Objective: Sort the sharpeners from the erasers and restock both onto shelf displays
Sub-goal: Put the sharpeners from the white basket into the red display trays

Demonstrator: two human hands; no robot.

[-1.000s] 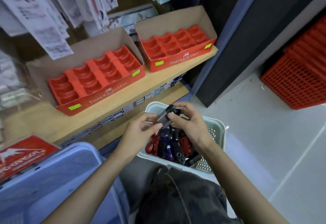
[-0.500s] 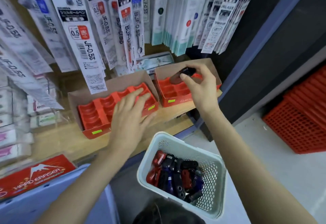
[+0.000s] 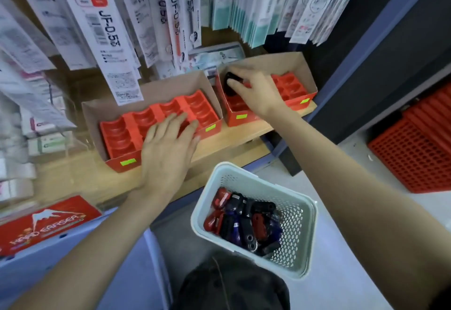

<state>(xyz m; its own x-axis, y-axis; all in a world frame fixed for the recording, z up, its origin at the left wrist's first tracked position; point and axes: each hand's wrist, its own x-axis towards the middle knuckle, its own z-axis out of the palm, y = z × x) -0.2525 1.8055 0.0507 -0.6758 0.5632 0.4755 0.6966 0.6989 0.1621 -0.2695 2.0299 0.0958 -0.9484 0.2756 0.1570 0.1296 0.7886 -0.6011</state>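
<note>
Grip: our right hand [image 3: 256, 92] pinches a black sharpener [image 3: 229, 85], thumb and fingertips curled round its rounded body.
Left hand: our left hand [image 3: 168, 148] lies flat with fingers straight and spread on the near edge of the left tray [image 3: 122, 134], holding nothing.
Where the sharpener is: at the far left corner of the right tray [image 3: 290, 87], low over the red moulded slots. We cannot tell whether it is seated yet.
Remaining stock: red, blue and black sharpeners [image 3: 244, 222] lie heaped in the pale basket [image 3: 310, 214], near us and below the shelf [image 3: 234, 136].
Trays: both red inserts sit in open card boxes side by side on the shelf. Every slot we can see is bare.
How it handles: we judge each sharpener small, light and rigid, with a smooth plastic shell that could slip from a loose pinch. It should stand a firm squeeze.
Where to hold: we would take it across its two long sides, leaving the underside free to drop into a slot.
Tray risk: the card boxes look light and may slide under a push, so a steadying palm makes sense.
Erasers: a red eraser box [image 3: 46, 222] sits near left. We see no loose erasers.
</note>
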